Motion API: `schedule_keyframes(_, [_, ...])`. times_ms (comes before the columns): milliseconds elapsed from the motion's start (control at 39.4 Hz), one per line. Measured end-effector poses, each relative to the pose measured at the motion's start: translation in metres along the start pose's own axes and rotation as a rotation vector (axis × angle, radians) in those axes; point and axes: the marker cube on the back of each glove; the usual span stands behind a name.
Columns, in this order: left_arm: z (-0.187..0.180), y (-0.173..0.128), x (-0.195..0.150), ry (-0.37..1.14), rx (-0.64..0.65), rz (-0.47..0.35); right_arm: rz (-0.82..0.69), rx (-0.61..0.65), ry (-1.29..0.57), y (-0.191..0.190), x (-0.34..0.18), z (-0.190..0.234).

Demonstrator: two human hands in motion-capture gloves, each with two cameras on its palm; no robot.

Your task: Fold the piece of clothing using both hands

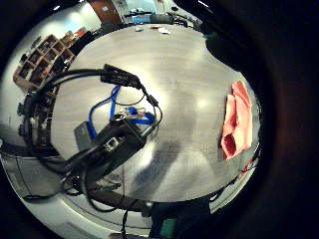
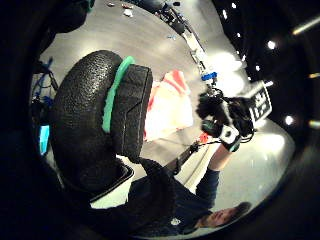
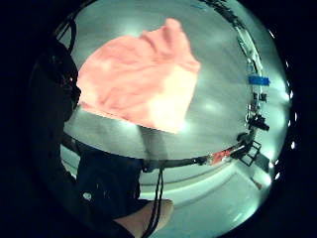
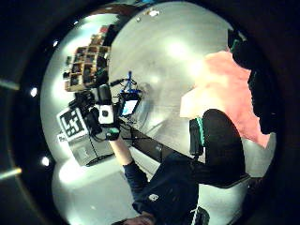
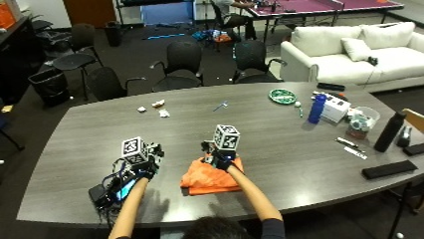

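the orange cloth (image 5: pixel 211 179) is lying bunched near the table's (image 5: pixel 278 134) near edge, the right hand (image 5: pixel 219 158) hovering over its far side, the left hand (image 5: pixel 142 166) well apart; i cannot tell either hand's fingers. it is looking soft, light and floppy, so pinching two corners seems best.

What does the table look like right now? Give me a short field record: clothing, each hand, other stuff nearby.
clothing: orange garment, folded into a compact bundle, lying on the grey table near the person's edge
right hand: right hand above the garment's far edge; whether its fingers touch the cloth cannot be told
left hand: left hand apart from the garment, over a black device with cables
other items: blue bottle, green round object, black bottle toward the table's right side
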Motion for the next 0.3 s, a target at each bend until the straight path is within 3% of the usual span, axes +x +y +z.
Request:
schedule_keyframes(76, [-0.024,0.010,0.013,-0.029,-0.011,0.002,-0.079,0.144,-0.034,0.011,0.031,-0.011])
schedule_keyframes(304, [-0.065,0.016,0.041,-0.088,0.030,0.014,0.005,0.255,-0.026,0.030,0.089,-0.038])
